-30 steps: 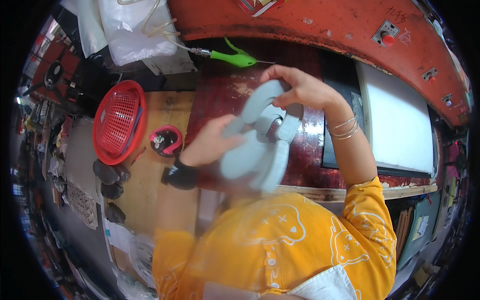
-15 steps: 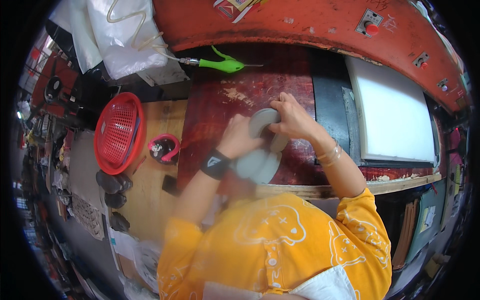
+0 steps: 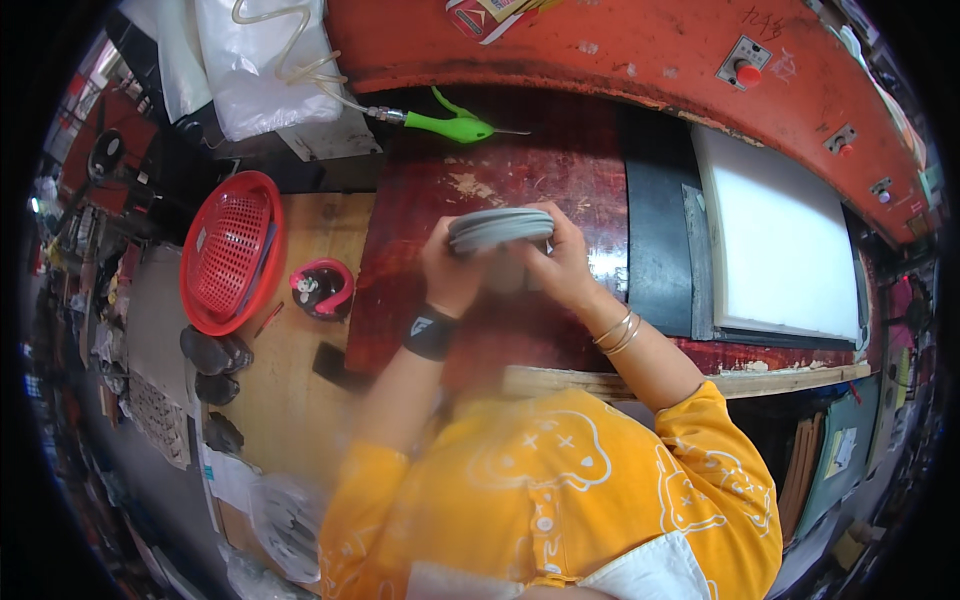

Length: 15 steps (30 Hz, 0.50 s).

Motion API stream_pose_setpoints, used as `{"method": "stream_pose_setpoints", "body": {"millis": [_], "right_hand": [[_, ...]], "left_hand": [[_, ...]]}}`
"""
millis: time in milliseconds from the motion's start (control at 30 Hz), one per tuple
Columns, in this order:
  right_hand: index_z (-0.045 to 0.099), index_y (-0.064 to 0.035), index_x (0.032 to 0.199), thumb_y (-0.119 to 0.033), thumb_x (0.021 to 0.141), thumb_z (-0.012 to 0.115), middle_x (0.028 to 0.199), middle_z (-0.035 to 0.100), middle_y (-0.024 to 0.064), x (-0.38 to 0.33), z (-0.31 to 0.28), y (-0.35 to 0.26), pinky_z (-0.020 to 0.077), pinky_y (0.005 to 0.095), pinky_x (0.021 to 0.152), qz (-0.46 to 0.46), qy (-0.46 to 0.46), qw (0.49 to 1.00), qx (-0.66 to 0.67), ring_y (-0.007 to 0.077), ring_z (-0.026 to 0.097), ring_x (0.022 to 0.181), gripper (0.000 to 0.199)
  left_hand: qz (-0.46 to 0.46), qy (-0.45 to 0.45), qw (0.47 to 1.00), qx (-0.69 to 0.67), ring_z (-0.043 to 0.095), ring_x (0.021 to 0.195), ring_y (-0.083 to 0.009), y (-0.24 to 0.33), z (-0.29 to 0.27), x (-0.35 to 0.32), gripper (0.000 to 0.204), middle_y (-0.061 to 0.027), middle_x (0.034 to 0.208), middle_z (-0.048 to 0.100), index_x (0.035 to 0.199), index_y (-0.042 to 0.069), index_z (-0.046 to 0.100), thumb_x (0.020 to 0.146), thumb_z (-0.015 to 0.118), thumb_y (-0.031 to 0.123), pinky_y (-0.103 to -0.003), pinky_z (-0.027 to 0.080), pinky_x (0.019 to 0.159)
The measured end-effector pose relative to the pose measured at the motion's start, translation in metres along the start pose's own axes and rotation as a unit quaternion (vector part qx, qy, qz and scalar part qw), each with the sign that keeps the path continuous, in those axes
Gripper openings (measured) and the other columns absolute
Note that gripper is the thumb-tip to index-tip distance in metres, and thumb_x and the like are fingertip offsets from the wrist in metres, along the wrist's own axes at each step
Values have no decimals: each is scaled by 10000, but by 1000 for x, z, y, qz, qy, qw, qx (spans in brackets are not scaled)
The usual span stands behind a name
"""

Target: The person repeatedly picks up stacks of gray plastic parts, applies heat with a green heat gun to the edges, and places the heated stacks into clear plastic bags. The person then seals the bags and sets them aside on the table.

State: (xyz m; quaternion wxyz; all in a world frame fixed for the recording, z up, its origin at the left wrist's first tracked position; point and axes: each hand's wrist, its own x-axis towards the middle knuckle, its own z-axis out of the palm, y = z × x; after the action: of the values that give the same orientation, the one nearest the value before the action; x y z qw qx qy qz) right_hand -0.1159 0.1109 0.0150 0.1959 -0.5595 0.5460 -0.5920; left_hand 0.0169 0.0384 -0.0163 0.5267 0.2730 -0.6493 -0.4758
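Between my hands is a stack of thin grey flat pieces (image 3: 500, 226) with rounded outlines, its layered edges turned toward me. My left hand (image 3: 452, 268), with a black band at its wrist, closes on the stack's left end. At the right end, my right hand (image 3: 562, 258) grips with the thumb underneath and fingers on the outer side. Paler parts hang below the stack, blurred, so their shape is unclear. Both hands are above a worn dark red board (image 3: 420, 300).
A green air blow gun (image 3: 452, 127) lies at the board's far edge. On the left are red baskets (image 3: 232, 250) and a pink-and-black round object (image 3: 322, 289). At right, a thick white slab (image 3: 775, 240) rests beside a black sheet (image 3: 655, 230). An orange-red machine beam (image 3: 600, 50) spans the back.
The grey pieces, spread and tilted before, are now gathered into one stack held level. My right hand has come down slightly, and my left hand has shifted a little left.
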Motion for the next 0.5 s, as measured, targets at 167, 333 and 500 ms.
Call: {"method": "stream_pose_setpoints", "body": {"millis": [167,333,500], "right_hand": [[543,-5,1043,-53,752,669,959,632,131,4,2,-4,484,318,760,-116,24,993,3,234,628,865,320],[553,0,1026,-66,764,662,948,635,135,4,3,-10,483,314,766,-1,-11,999,44,220,626,866,292],[557,-4,1041,-62,764,656,924,638,134,2,10,-6,492,320,761,43,-37,997,46,219,630,843,300]], "left_hand": [[140,24,989,27,603,802,-189,0,-2,-1,259,-89,907,618,894,34,567,699,733,74,-294,486,719],[21,50,998,21,609,811,-188,7,-4,-8,310,-85,908,620,922,46,570,697,770,116,-300,490,733],[-37,83,989,117,623,814,-175,11,-7,-16,207,-85,843,644,855,35,603,751,741,148,-291,494,730]]}}
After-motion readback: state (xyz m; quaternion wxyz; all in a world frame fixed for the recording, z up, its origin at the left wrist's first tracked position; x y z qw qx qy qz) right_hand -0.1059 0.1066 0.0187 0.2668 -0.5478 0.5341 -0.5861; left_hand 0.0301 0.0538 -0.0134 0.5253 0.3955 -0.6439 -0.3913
